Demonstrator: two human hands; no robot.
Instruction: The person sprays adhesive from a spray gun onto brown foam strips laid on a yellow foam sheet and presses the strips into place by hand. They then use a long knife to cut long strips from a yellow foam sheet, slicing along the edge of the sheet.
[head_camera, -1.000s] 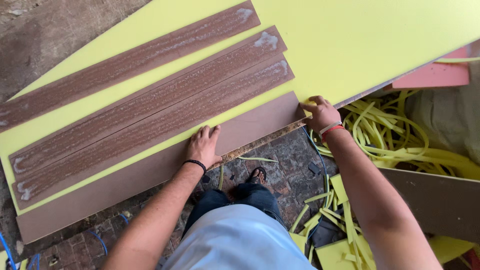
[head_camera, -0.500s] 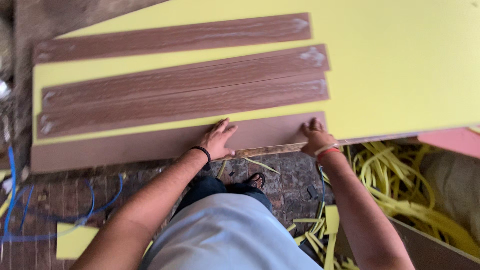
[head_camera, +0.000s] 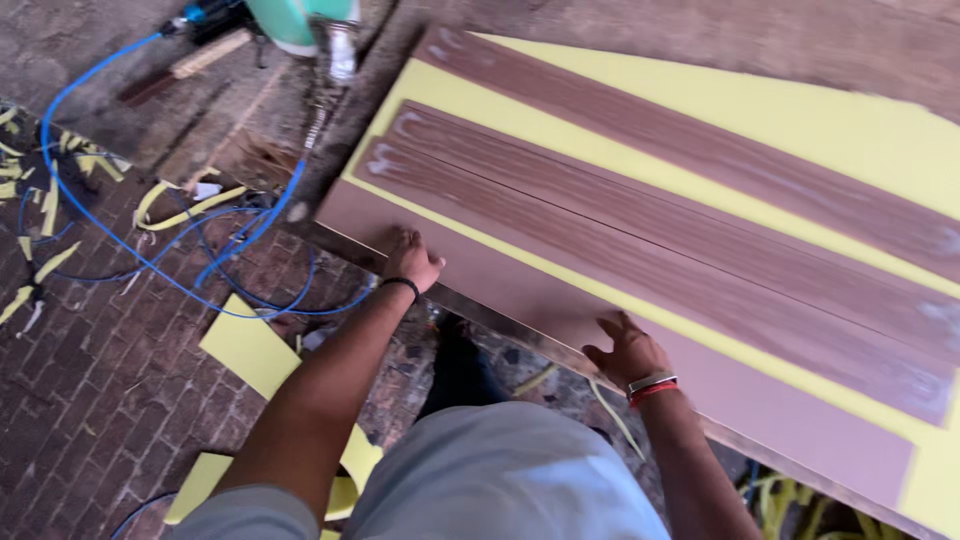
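1. The floor is of dark brick, with yellow scraps lying on it here and there.
2. A big yellow sheet lies on a worktable and fills the right half of the view.
3. On the sheet lie long brown wood-grain strips, side by side; two of them touch along their long edges, and one more lies apart, nearer the far side.
4. Nearest to the person lies a plain brown strip, along the near edge of the sheet.
5. The person wears a grey shirt and stands at this near edge.
6. A blue hose runs in loops over the floor at the left, up to a green tool at the top.
7. The left hand rests flat, fingers open, on the plain strip near its left end; it has a black band on the wrist.
8. The right hand also presses on the same strip, fingers spread, at the near edge; a red and white band is on the wrist.
9. The two hands are well apart, and neither one is closed around something.
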